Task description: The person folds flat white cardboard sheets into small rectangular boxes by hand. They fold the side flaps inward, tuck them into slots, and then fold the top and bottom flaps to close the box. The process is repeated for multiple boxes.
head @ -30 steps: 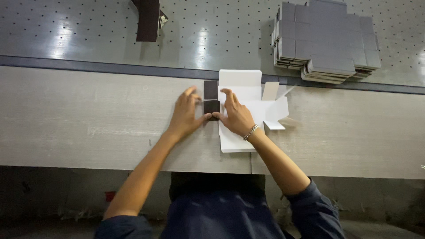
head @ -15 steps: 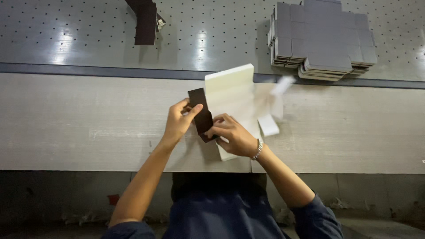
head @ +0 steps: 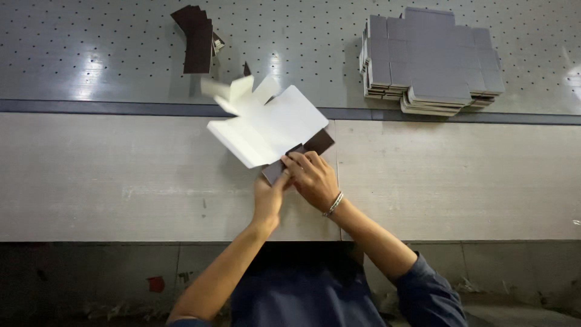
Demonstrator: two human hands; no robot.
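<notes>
Half a second back the white carton blank (head: 266, 127) stood nearly upright between our hands; now we have it swung over and tilted to the left, its cut flaps blurred at the upper left edge, lifted clear of the pale worktop (head: 121, 181). A second ago it lay flat on that surface. Our left hand (head: 268, 197) is closed from below on the dark brown panel (head: 290, 158) at the blank's lower edge, thumb up against it; our right hand (head: 311, 177), bracelet at the wrist, curls its fingers over the same panel from the right, pinching it. The two hands touch each other at the grip. Beyond the worktop's dark strip, on the grey perforated table (head: 91, 48), a stack of grey flat blanks (head: 433, 60) sits well apart to the upper right, and a small pile of dark brown pieces (head: 196, 36) lies at the upper left, near the raised flaps. Nothing lies between the blank and either pile
</notes>
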